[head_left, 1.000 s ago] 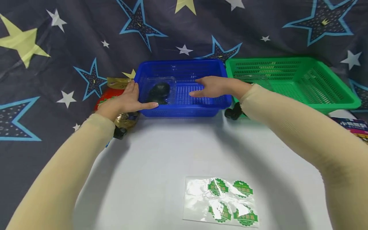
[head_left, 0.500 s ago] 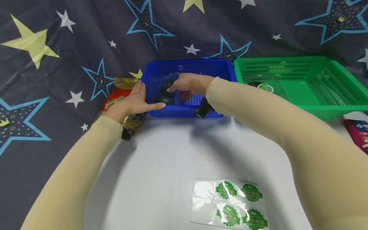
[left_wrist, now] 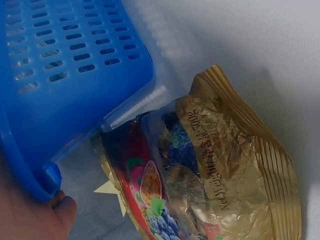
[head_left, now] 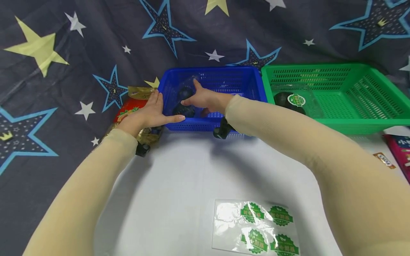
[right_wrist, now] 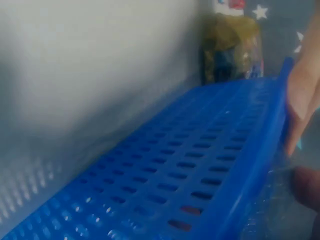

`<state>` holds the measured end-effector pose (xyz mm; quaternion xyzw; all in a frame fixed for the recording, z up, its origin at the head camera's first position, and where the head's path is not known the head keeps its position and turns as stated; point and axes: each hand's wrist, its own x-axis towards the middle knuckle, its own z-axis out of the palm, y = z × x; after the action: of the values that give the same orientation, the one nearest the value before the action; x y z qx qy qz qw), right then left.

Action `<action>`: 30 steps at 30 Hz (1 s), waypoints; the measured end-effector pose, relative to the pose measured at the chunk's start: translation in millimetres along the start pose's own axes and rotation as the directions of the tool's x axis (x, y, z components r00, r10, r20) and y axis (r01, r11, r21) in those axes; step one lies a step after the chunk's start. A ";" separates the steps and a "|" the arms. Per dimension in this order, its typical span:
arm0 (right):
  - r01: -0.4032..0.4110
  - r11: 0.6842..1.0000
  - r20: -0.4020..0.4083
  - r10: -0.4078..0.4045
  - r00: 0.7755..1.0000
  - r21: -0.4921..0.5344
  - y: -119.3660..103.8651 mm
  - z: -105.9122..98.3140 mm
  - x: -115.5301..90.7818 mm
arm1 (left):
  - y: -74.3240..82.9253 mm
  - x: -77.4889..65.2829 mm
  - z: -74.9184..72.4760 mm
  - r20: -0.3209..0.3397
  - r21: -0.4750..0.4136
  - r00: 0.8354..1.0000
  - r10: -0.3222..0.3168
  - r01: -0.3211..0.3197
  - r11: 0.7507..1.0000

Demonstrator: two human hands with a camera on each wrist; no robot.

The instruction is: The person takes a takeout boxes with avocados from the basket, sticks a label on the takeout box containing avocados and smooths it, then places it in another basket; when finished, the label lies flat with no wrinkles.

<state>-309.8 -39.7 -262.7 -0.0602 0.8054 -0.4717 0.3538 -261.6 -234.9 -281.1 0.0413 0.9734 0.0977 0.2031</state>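
Observation:
My left hand (head_left: 145,115) lies with straight fingers along the left end of the blue basket (head_left: 200,124), thumb over its front rim. Inside that basket are dark, rounded, avocado-like fruits (head_left: 185,111) in clear plastic packaging. My right hand (head_left: 207,99) reaches into the basket beside them, thumb and forefinger spread apart over the packaging; its other fingers are mostly hidden. In the right wrist view, a blurred finger (right_wrist: 306,187) is close to clear plastic (right_wrist: 265,210) behind the basket wall. The left wrist view has the left fingertips (left_wrist: 65,210) at the basket's rim.
A green basket (head_left: 368,122) adjoins on the right, holding a packaged dark fruit (head_left: 285,101) with a green-and-white sticker. A gold and red food bag (left_wrist: 235,170) stands left of the blue basket. A sticker sheet (head_left: 229,227) lies in front, a pink packet (head_left: 398,149) far right.
My right hand has moved left inside the blue basket to the packaged fruits, and its thumb and forefinger have spread wider. My left hand stays at the basket's left end.

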 end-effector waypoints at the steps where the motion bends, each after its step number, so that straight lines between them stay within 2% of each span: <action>1: 0.016 1.000 0.008 -0.016 1.000 -0.014 0.9 -0.3 -0.3 | 0.6 0.0 -0.1 0.000 0.001 1.000 0.001 -0.001 1.000; 6: 0.070 0.994 0.022 -0.068 0.997 -0.089 3.7 -4.2 -3.8 | 2.9 -0.4 0.3 0.003 -0.003 1.000 0.000 0.000 1.000; 10: 0.100 0.992 -0.006 -0.101 0.995 -0.076 6.4 -12.4 -11.1 | 4.2 -1.9 0.8 0.007 -0.010 1.000 -0.005 0.005 1.000; 13: 0.134 0.990 -0.042 -0.135 0.990 -0.039 7.6 -27.0 -25.5 | 4.4 -3.4 0.4 0.003 -0.020 1.000 -0.012 0.012 1.000; 17: 0.203 0.978 -0.084 -0.198 0.977 0.053 12.0 -55.5 -60.7 | 4.3 -5.1 0.0 -0.003 -0.025 1.000 -0.015 0.015 1.000; 21: 0.288 0.946 -0.081 -0.278 0.957 0.149 27.8 -82.1 -109.5 | 4.4 -6.3 -0.3 -0.008 -0.022 1.000 -0.008 0.008 1.000; 24: 0.357 0.912 -0.063 -0.352 0.934 0.201 47.5 -96.0 -147.5 | 4.3 -6.6 -0.4 -0.018 -0.022 1.000 -0.006 0.006 1.000; 26: 0.403 0.878 -0.042 -0.406 0.913 0.259 64.0 -102.6 -169.0 | 4.5 -6.4 -0.1 -0.028 -0.020 1.000 -0.004 0.003 1.000; 30: 0.445 0.835 0.027 -0.478 0.878 0.322 102.7 -110.3 -202.2 | 5.9 -5.3 1.3 -0.029 -0.013 1.000 0.002 -0.002 1.000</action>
<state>-204.5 182.8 -207.8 -0.2224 0.6640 -0.6581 0.2766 -255.9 -229.5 -279.0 0.0394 0.9756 0.1050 0.1889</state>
